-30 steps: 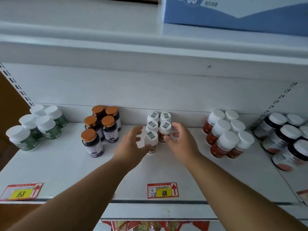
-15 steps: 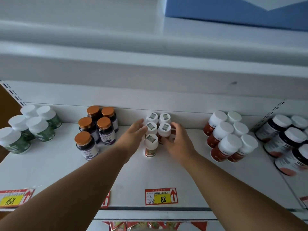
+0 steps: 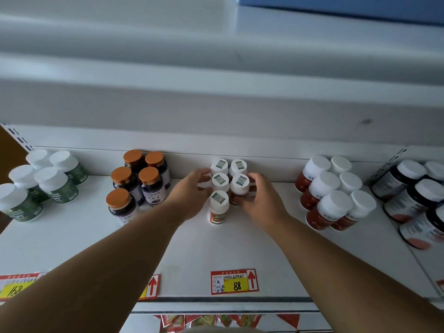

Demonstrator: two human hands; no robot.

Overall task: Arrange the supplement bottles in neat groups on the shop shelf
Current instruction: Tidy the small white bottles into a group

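Several small white bottles (image 3: 218,182) with code stickers on their caps stand in a tight cluster at the middle back of the white shelf (image 3: 230,246). One of them (image 3: 217,207) stands free at the front of the cluster. My left hand (image 3: 192,193) cups the cluster's left side, its curled fingers against the second-row bottle. My right hand (image 3: 262,198) grips the second-row right bottle (image 3: 240,186), with the thumb in front and the fingers behind.
Dark bottles with orange caps (image 3: 139,181) stand left of my hands, green white-capped bottles (image 3: 45,181) at the far left. Red white-capped bottles (image 3: 334,193) and larger dark bottles (image 3: 418,195) fill the right. Price tags (image 3: 234,282) line the front edge.
My left hand has let go of the front bottle, which now stands on the shelf. Both hands have moved back along the sides of the cluster.
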